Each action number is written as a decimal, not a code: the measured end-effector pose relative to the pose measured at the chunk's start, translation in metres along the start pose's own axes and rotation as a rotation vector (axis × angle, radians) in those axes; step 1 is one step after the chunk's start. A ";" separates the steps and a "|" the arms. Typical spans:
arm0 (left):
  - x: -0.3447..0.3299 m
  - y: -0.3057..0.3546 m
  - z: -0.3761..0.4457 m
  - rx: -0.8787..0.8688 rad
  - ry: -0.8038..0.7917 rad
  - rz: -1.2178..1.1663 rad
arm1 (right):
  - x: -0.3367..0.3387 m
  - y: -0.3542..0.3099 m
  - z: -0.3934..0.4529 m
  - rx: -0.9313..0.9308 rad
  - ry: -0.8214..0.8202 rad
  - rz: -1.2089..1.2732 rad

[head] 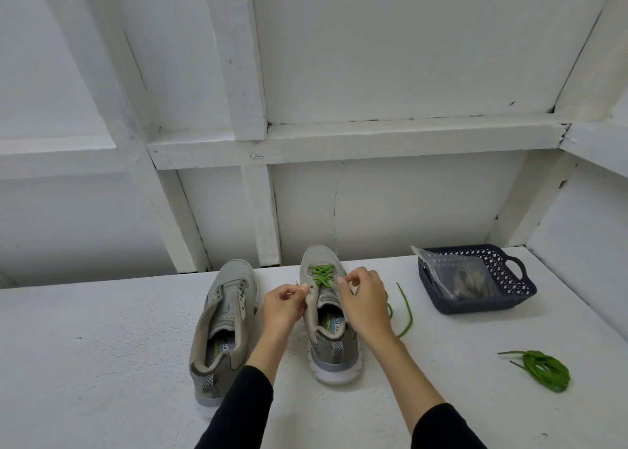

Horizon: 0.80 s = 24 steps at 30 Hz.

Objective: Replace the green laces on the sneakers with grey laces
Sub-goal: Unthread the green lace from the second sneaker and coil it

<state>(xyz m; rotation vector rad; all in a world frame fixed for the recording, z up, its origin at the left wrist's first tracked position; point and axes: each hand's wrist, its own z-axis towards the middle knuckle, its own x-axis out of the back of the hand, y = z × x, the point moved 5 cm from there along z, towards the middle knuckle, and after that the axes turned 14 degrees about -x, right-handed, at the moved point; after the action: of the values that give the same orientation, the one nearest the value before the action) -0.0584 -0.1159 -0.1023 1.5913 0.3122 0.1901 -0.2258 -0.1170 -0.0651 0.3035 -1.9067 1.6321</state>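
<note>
Two grey sneakers stand on the white surface. The left sneaker (222, 316) has no lace in its eyelets. The right sneaker (328, 326) still carries a green lace (321, 273) crossed through its front eyelets. My left hand (283, 304) pinches the left eyelet flap of the right sneaker. My right hand (365, 297) pinches something at the shoe's right side; a loose green lace end (406, 309) trails on the surface behind it. A bundled green lace (543, 370) lies at the right. A clear bag of grey laces (470, 280) sits in a basket.
The dark blue plastic basket (516, 272) stands at the back right of the white surface. A white panelled wall (339, 193) rises directly behind the shoes, and a side wall closes off the right.
</note>
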 end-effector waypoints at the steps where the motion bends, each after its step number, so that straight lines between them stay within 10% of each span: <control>1: 0.000 0.000 0.001 -0.007 -0.004 0.012 | -0.005 -0.002 0.000 0.013 -0.045 -0.011; 10: -0.003 0.002 0.010 -0.080 -0.087 0.143 | -0.003 0.018 0.007 -0.201 0.017 0.220; 24: -0.041 0.024 0.013 -0.701 -0.497 1.134 | -0.005 0.024 -0.008 -0.233 0.138 0.390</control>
<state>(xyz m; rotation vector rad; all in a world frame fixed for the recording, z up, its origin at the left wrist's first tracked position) -0.0910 -0.1417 -0.0758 0.9004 -0.9838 0.6670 -0.2325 -0.1057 -0.0866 -0.2869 -2.1139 1.5934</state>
